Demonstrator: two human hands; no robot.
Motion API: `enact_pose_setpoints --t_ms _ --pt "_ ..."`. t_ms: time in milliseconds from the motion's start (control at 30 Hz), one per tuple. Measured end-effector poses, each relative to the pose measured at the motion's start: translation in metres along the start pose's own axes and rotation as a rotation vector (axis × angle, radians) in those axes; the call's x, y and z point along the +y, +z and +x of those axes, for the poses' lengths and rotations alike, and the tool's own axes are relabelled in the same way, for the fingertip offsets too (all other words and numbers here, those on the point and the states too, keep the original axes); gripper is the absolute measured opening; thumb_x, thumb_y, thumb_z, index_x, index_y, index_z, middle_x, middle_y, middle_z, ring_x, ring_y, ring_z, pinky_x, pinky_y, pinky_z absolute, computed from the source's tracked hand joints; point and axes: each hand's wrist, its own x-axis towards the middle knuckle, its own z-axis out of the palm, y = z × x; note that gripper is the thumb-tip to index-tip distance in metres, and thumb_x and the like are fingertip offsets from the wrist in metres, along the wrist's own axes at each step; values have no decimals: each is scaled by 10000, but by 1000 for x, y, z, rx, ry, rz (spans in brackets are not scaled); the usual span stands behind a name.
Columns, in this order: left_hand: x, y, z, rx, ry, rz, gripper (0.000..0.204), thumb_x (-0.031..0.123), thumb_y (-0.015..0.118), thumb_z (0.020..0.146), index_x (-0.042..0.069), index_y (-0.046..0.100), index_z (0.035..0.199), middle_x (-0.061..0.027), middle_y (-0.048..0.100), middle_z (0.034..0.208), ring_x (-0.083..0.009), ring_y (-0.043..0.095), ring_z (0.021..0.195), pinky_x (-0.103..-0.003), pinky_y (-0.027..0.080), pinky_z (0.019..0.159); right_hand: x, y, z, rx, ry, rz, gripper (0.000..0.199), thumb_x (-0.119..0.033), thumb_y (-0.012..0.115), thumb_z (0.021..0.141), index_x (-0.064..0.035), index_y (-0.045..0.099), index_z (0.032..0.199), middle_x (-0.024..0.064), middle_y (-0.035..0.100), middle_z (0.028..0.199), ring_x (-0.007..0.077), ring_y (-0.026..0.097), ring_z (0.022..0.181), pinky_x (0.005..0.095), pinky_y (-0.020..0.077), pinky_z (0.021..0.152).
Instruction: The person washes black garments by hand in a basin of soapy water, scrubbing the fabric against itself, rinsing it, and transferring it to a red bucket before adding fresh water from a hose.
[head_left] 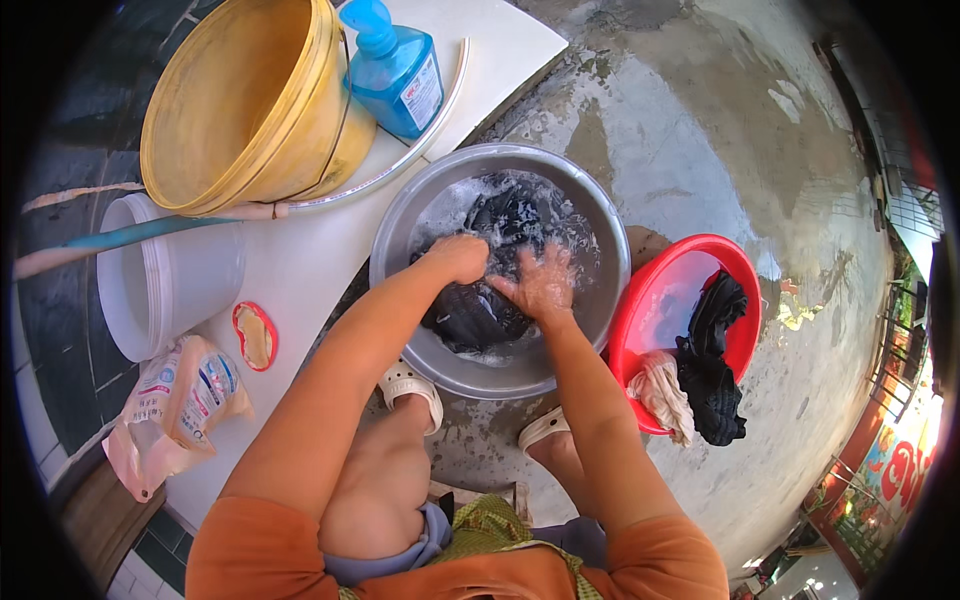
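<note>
1. The left hand is curled into a fist on a wet black garment, gripping a bunch of the cloth.
2. The right hand lies just beside it with fingers spread flat, pressing down on the same garment; the two hands are close together, nearly touching.
3. The garment sits in soapy, foamy water inside a round grey metal basin, which stands on the wet concrete floor in front of the person's knees.
4. Two feet in pale sandals rest on the floor just near the basin's near rim.
5. To the right of the metal basin, touching or almost touching it, stands a round red plastic basin holding dark clothes and a light beige cloth.
6. To the left lies a white tabletop; on it are an orange oval soap dish, a white plastic bucket and a crumpled detergent bag at the near left.
7. Farther off on the tabletop a large yellow plastic bucket lies tilted, with a blue liquid bottle just to its right.
</note>
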Motion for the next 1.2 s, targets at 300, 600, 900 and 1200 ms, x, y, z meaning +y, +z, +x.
enact_pose_setpoints --t_ms 300,600,900,1200 --pt "41 -23 -35 -262 -13 -1464 145 135 515 860 18 600 862 -65 603 829 -148 591 701 -287 473 586 65 -10 22 182 249 791 272 -269 599 791 -47 646 940 126 670 845 244 647 815 341 481 756" --pt "35 -9 -23 31 249 -1683 279 161 487 909 -38 576 1082 -98 603 1054 -149 558 997 -283 411 900 33 15 -4 123 500 836 339 -306 626 739 -81 620 993 149 634 909 339 567 988 398 441 846" --pt "19 0 -50 177 278 261 844 507 604 708 124 272 1383 -177 176 1443 -422 132 1321 -622 215 974 -17 22 -34 326 -142 62 694 -507 573 749 -166 384 1323 123 261 1420 398 252 1271 638 246 925" --pt "2 -8 33 0 163 33 273 327 524 731 160 643 911 -197 634 892 -360 608 849 -467 455 797 14 20 44 -16 -11 208 506 -399 586 732 -122 551 1154 197 566 1114 353 536 1032 444 417 876"
